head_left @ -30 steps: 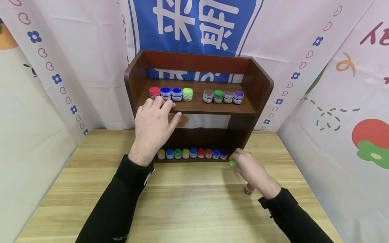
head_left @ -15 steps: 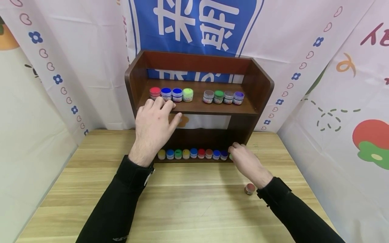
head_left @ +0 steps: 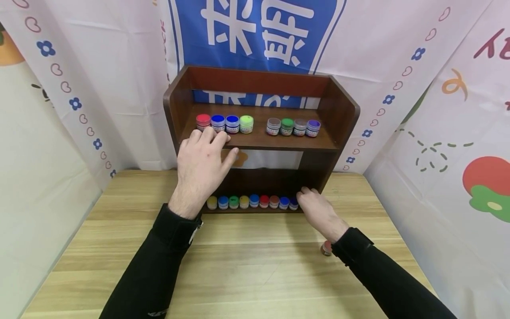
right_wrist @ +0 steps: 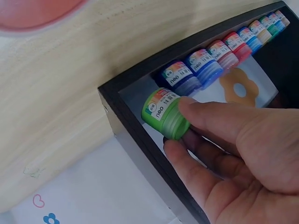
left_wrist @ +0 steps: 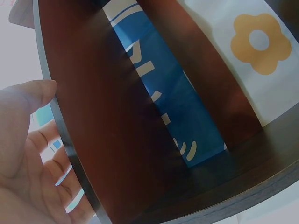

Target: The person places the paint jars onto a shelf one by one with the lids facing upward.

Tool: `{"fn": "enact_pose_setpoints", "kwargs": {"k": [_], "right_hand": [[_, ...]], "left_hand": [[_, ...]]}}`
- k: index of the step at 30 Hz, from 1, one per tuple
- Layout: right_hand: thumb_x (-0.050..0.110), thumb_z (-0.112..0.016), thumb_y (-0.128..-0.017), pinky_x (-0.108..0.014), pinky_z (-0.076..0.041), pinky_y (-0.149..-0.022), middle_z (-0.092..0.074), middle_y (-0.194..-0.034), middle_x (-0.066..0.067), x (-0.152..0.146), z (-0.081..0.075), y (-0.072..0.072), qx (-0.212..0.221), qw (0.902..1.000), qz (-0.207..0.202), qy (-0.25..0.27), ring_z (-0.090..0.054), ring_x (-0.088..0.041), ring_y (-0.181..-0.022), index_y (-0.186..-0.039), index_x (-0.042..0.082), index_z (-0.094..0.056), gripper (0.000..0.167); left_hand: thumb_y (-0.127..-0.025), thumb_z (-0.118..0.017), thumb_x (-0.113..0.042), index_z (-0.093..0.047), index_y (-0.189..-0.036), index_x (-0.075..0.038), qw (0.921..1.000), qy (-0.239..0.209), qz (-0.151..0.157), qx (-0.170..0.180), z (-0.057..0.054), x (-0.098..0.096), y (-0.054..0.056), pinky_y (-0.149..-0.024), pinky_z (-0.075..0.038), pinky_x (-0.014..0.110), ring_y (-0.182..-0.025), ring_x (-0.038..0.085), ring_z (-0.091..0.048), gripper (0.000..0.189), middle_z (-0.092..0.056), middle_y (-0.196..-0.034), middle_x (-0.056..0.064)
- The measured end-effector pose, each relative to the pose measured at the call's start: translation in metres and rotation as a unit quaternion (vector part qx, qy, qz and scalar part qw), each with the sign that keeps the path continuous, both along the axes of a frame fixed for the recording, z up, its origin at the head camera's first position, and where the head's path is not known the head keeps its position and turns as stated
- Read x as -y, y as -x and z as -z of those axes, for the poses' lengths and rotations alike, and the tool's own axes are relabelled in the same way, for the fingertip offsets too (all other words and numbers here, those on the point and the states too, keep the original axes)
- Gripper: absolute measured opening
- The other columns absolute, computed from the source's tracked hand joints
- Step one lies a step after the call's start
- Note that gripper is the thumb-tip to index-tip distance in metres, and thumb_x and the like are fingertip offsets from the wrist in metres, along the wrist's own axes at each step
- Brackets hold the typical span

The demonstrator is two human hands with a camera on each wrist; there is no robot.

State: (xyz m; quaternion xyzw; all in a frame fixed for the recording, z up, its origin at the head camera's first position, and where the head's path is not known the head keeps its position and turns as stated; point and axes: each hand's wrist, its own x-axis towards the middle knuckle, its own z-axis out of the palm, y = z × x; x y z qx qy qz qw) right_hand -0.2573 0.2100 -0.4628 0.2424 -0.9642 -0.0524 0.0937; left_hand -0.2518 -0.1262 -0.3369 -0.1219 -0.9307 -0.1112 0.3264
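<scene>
My right hand (head_left: 320, 215) pinches a small green paint jar (right_wrist: 161, 109) between thumb and fingers at the right end of the bottom shelf. In the head view the hand hides this jar. Beside it stands a dark blue paint jar (right_wrist: 180, 77), end of a row of several. My left hand (head_left: 201, 166) holds the front edge of the upper shelf board (head_left: 259, 142), fingers over the top and thumb (left_wrist: 44, 91) at the edge. Just beyond those fingers are a red-lidded jar (head_left: 203, 119) and blue-lidded jars (head_left: 232, 123).
One reddish-brown-lidded jar (head_left: 326, 248) stands on the wooden table (head_left: 255, 274), near the right sleeve. On the upper shelf's right half sits a second group of jars, including a green-lidded one (head_left: 287, 126). Printed cloth (head_left: 382, 53) hangs behind the brown rack (head_left: 345, 106).
My right hand has moved up and slightly left, bringing the green jar from in front of the rack onto the bottom shelf's right end. The left hand stays in place.
</scene>
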Motion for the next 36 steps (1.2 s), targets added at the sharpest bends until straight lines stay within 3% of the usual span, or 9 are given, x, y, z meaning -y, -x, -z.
{"fn": "enact_pose_setpoints", "kwargs": {"k": [19, 23, 29, 36], "right_hand": [[-0.008, -0.083, -0.102, -0.043, -0.071, -0.084, -0.075, -0.109, -0.019, 0.004, 0.013, 0.007, 0.022, 0.9991, 0.002, 0.037, -0.078, -0.033, -0.094, -0.115, -0.004, -0.077, 0.015], [-0.012, -0.081, -0.101, -0.044, -0.072, -0.088, -0.076, -0.112, -0.02, 0.003, 0.008, 0.004, 0.024, 0.9988, 0.001, 0.043, -0.079, -0.034, -0.097, -0.118, -0.005, -0.077, 0.019], [-0.016, -0.075, -0.102, -0.04, -0.073, -0.083, -0.077, -0.109, -0.018, -0.003, -0.004, -0.008, 0.041, 0.9968, -0.011, 0.068, -0.082, -0.031, -0.097, -0.118, -0.005, -0.08, 0.019], [-0.008, -0.079, -0.101, -0.051, -0.072, -0.097, -0.078, -0.126, -0.025, -0.015, -0.017, -0.023, 0.087, 0.9892, 0.003, 0.118, -0.082, -0.042, -0.114, -0.132, -0.01, -0.077, 0.031]], "left_hand": [[-0.115, -0.075, -0.049, -0.075, -0.134, -0.012, 1.0, -0.001, 0.003, 0.004, 0.0, 0.0, 0.0, -0.099, -0.062, 0.057, -0.124, 0.042, -0.067, 0.041, -0.07, -0.124, 0.015], [-0.115, -0.076, -0.049, -0.075, -0.134, -0.012, 1.0, 0.001, 0.003, -0.001, 0.0, 0.0, 0.0, -0.098, -0.062, 0.058, -0.124, 0.042, -0.068, 0.041, -0.07, -0.124, 0.015], [-0.114, -0.076, -0.049, -0.076, -0.134, -0.012, 1.0, 0.003, 0.002, -0.006, 0.001, -0.001, 0.0, -0.097, -0.062, 0.058, -0.123, 0.042, -0.068, 0.042, -0.071, -0.124, 0.015], [-0.114, -0.076, -0.049, -0.076, -0.133, -0.012, 1.0, 0.0, 0.001, -0.006, 0.001, -0.001, 0.0, -0.096, -0.062, 0.058, -0.122, 0.042, -0.068, 0.041, -0.07, -0.122, 0.015]]}}
